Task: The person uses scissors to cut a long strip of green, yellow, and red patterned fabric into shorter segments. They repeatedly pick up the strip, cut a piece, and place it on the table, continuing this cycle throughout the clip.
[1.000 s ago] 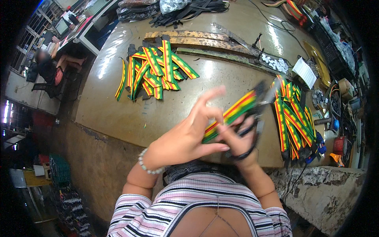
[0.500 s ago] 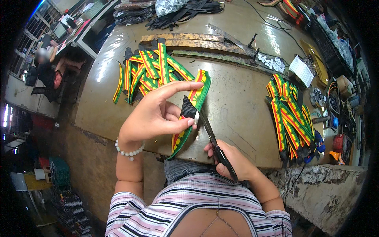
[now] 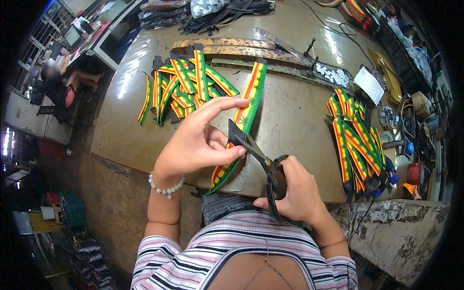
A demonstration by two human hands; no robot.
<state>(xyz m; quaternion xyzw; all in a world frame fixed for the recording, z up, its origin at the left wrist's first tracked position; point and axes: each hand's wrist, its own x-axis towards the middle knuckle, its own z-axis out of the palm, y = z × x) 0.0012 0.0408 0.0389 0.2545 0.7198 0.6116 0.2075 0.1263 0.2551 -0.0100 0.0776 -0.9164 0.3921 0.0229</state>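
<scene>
My left hand (image 3: 186,140) pinches a green, yellow and red patterned strap (image 3: 252,92) between thumb and fingers above the table edge. The strap's far part reaches away over the table, and its near end hangs below my thumb. A black woven piece (image 3: 235,129) shows on the strap beside my fingertips. My right hand (image 3: 302,191) is closed on the handles of black-handled scissors (image 3: 267,166). The handles are spread and the blades parted, with their tips at the strap close to my left thumb.
Similar straps lie in a loose pile (image 3: 179,87) at the far left and a bundle (image 3: 355,140) at the right. Wooden bars (image 3: 227,48) cross the table, with black straps (image 3: 232,15) behind. A paper sheet (image 3: 369,85) lies at right. A person (image 3: 58,82) sits far left.
The scissors have gone from closed to spread, and my right hand has shifted up and right. The strap's far part, bent over before, now stretches out straighter away from me.
</scene>
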